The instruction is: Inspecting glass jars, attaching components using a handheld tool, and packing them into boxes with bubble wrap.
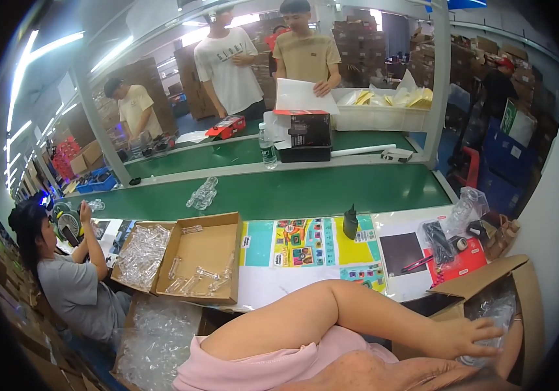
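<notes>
My left arm reaches across from a pink sleeve at the lower left. My left hand lies with fingers spread on clear plastic inside an open cardboard box at the right. My right hand shows only as a narrow strip inside the same box, against its right wall, with a thin band at the wrist. Its fingers are hidden. Neither hand visibly holds any item.
On the bench ahead, a shallow cardboard tray holds several clear plastic parts, with a heap of them to its left. Coloured sheets, a black bottle and a red notebook lie nearby. Beyond is a green conveyor. A seated person works at my left; others stand across.
</notes>
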{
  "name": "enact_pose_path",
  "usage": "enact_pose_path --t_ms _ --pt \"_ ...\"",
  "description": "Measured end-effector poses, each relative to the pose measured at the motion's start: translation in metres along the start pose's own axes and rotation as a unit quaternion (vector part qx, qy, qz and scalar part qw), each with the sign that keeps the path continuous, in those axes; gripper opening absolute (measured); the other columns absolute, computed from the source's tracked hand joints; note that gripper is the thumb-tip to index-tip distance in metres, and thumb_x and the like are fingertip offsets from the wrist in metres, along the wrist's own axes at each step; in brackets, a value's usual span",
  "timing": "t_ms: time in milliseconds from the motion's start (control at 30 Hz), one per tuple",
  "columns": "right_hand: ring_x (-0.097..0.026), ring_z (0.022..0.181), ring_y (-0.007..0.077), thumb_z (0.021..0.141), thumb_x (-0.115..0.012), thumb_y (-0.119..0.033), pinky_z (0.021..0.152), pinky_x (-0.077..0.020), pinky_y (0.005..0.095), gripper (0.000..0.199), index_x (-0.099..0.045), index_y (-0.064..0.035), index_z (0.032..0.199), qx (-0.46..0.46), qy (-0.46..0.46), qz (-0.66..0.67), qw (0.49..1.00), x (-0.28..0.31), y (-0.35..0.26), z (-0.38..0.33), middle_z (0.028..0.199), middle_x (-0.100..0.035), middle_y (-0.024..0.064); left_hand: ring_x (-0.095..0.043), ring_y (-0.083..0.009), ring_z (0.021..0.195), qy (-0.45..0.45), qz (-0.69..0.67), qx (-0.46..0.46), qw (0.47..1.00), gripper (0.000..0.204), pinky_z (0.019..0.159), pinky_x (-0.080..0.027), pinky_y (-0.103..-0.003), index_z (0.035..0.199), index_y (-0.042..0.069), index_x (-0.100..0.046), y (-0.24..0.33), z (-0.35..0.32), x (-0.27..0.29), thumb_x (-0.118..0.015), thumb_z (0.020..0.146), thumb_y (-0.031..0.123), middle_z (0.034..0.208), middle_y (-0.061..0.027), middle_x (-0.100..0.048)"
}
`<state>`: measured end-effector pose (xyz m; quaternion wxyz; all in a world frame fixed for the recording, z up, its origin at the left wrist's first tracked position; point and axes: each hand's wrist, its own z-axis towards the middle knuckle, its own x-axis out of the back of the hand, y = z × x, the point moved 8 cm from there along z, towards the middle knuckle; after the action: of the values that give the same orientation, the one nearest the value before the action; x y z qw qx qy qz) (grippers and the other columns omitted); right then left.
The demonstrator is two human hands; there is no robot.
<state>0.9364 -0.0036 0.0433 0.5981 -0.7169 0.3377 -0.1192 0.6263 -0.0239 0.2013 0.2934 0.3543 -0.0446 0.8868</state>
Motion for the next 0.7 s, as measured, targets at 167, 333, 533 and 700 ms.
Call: enact_pose_path --t_ms 167,333,533,700 --pt "-0.054 0.083 0.0206 0.085 -0.045 -0.052 0.071 -0.0454 0.0312 0.051 -0.049 -0.0046 0.104 0.036 -0.04 0.03 0.998 -0.025 -0.022 -0.001 0.094 -0.055 0.0096 -0.045 -0.0442 0.097 0.017 0.021 -0.092 0.995 0.057 0.055 -0.049 -0.041 0.127 0.007 -0.036 0.017 0.01 0.004 -0.054 0.075 0.023 0.118 -0.0277 -0.037" --pt "-0.054 0.083 0.02 0.085 -0.045 -0.051 0.071 -0.0456 0.0309 0.051 -0.049 -0.0049 0.105 0.072 -0.076 0.058 0.993 -0.044 -0.048 -0.008 0.093 -0.055 0.0086 -0.055 -0.0355 0.08 -0.07 0.015 -0.072 0.995 0.051 0.055 -0.049 -0.037 0.12 -0.001 -0.04 0.026 0.005 -0.014 -0.05 0.077 0.023 0.107 -0.0243 -0.044" --pt "-0.054 0.083 0.0192 0.085 -0.045 -0.051 0.071 -0.0457 0.0306 0.05 -0.049 -0.0054 0.105 0.105 -0.106 0.096 0.984 -0.056 -0.067 -0.029 0.093 -0.055 0.0073 -0.056 -0.0294 0.07 -0.155 0.076 -0.21 0.962 0.037 0.058 -0.046 -0.037 0.098 -0.006 -0.052 0.062 -0.002 -0.015 -0.048 0.077 0.025 0.1 -0.0203 -0.048" --pt "-0.054 0.082 0.0186 0.085 -0.044 -0.05 0.071 -0.0459 0.0304 0.049 -0.05 -0.0057 0.106 0.126 -0.137 0.122 0.975 -0.082 -0.081 -0.054 0.092 -0.055 0.0063 -0.055 -0.0279 0.07 -0.103 0.128 -0.311 0.936 0.033 0.058 -0.044 -0.036 0.085 -0.005 -0.057 0.087 0.006 0.012 -0.049 0.076 0.025 0.096 -0.0188 -0.049"
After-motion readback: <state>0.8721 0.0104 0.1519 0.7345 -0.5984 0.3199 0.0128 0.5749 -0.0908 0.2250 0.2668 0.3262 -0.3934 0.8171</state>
